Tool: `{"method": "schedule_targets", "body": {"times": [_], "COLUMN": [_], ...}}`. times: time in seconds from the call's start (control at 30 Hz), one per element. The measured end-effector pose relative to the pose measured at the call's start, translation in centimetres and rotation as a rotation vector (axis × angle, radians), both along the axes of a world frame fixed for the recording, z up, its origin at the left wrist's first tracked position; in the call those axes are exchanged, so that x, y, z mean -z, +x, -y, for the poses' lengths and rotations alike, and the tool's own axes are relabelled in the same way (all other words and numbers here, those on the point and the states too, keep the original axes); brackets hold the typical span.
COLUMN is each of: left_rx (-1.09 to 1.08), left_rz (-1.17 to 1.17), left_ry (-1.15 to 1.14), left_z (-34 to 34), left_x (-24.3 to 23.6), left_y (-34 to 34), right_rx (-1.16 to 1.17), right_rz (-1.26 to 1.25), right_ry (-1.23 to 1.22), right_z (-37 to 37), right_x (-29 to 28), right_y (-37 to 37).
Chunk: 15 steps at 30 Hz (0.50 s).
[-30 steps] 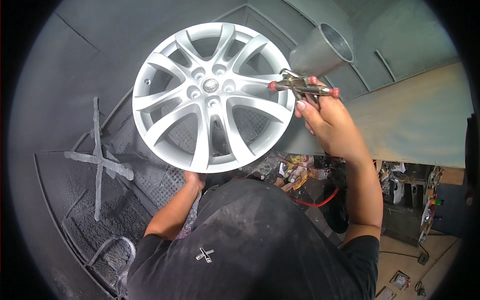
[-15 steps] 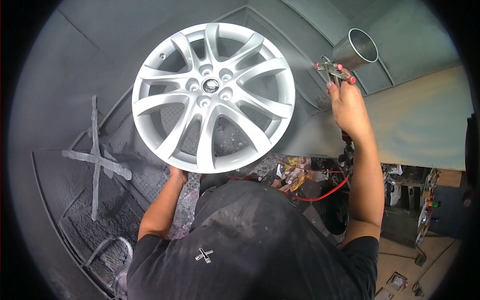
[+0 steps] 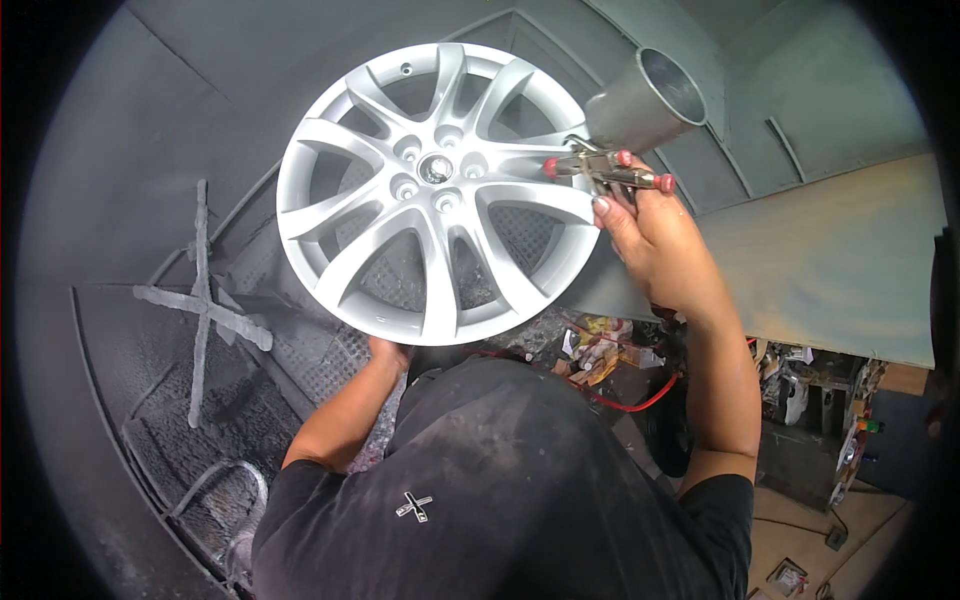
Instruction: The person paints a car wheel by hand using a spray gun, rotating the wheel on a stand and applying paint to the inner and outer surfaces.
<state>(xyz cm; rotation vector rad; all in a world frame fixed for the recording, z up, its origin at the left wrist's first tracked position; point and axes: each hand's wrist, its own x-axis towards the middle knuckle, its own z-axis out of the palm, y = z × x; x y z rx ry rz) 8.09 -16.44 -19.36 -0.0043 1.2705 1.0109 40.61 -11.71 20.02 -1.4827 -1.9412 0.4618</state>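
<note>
A silver alloy wheel (image 3: 437, 280) faces up in front of me, with paired spokes and a round center cap (image 3: 435, 169). My left hand (image 3: 390, 352) is at its near rim; the fingers are hidden beneath the wheel, so its grip does not show. My right hand (image 3: 660, 240) is wrapped round a spray gun (image 3: 605, 170) with red knobs. The gun carries an open metal cup (image 3: 635, 110), tilted to the right. In this view the gun's front overlaps the wheel's right edge; the gap between them cannot be judged.
A grey-coated cross-shaped stand (image 3: 203, 305) is at the left. Grey booth walls (image 3: 150, 130) surround the far side. A red hose (image 3: 645, 400) runs near crumpled litter (image 3: 598, 350) below the wheel. A cluttered shelf (image 3: 800, 410) is at the lower right, under a pale panel (image 3: 820, 260).
The wheel has turned clockwise, bringing its valve hole from upper left to the top. My right hand has moved the spray gun left to the wheel's edge. My left hand has shifted slightly right.
</note>
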Motion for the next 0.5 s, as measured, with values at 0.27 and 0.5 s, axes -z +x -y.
{"method": "schedule_targets", "body": {"times": [0.27,0.5], "left_rx": [-0.044,-0.02], "left_rz": [0.099,-0.03], "left_ry": [0.012,0.184], "left_z": [2.1,-5.4], "left_x": [1.8,-1.3], "left_y": [-0.6,-3.6], "right_rx": [0.14,0.346], "right_rz": [0.362,0.251], "right_ry": [0.087,-0.048], "right_z": [-1.2,-1.3], "right_x": [1.3,0.8], "right_y": [1.9,4.8]}}
